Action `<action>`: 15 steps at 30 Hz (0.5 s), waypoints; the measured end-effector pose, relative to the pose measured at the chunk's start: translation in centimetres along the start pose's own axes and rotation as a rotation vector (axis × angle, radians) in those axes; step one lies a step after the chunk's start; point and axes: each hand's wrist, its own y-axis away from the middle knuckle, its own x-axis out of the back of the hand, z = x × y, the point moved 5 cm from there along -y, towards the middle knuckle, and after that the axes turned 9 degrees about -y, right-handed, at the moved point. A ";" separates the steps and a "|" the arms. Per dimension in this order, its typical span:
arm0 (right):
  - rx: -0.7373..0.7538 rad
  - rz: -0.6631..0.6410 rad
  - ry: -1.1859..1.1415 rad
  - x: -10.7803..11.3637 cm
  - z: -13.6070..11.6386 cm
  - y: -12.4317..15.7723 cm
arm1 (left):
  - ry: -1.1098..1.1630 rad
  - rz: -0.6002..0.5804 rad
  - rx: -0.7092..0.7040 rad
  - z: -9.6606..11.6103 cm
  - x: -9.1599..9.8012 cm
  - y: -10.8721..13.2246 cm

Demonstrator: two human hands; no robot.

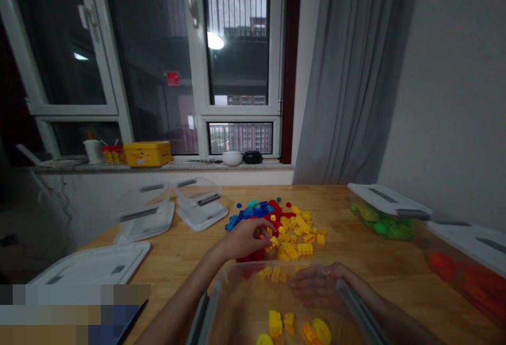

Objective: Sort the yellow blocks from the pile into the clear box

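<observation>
Pale wooden tabletop (185, 260) carries a clear plastic bin (245, 295) at its near edge and two lidded tubs on the right, one holding green pieces (383, 221), the other red pieces (466, 266). Beyond the bin lies a heap of red, blue and yellow building bricks (284, 229), with a few yellow and orange bricks (284, 326) inside the bin. The left hand (243, 239) reaches onto the heap, fingers (253, 226) bunched and pinching a small red brick (263, 234). Over the bin, the right hand (316, 284) lies with fingers (306, 281) slightly spread, near the far rim.
</observation>
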 end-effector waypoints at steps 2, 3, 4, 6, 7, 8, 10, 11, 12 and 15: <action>0.003 0.003 0.003 0.0 0.0 0.0 | 0.014 0.010 -0.010 0.7 0.5 0.1; 0.006 0.005 0.001 0.1 0.0 0.0 | 0.019 0.014 -0.016 1.2 0.7 0.2; 0.007 0.008 0.001 0.3 0.1 0.0 | 0.022 0.019 -0.023 1.6 1.0 0.3; 0.013 0.007 -0.001 0.6 0.3 -0.1 | 0.025 0.030 -0.039 2.7 1.5 0.5; 0.015 -0.001 -0.004 0.7 0.4 -0.2 | 0.025 0.039 -0.048 3.2 1.8 0.6; 0.018 -0.014 -0.009 0.7 0.4 -0.3 | 0.025 0.050 -0.057 3.8 2.1 0.8; 0.019 -0.030 -0.021 0.7 0.4 -0.4 | 0.024 0.066 -0.078 4.8 2.7 1.1; 0.016 -0.030 -0.027 0.7 0.4 -0.4 | 0.024 0.070 -0.089 5.3 3.0 1.2; 0.011 -0.026 -0.030 0.6 0.3 -0.4 | 0.024 0.070 -0.100 5.7 3.2 1.4; 0.003 -0.001 -0.013 0.2 0.0 -0.2 | 0.019 0.062 -0.137 6.9 3.8 1.9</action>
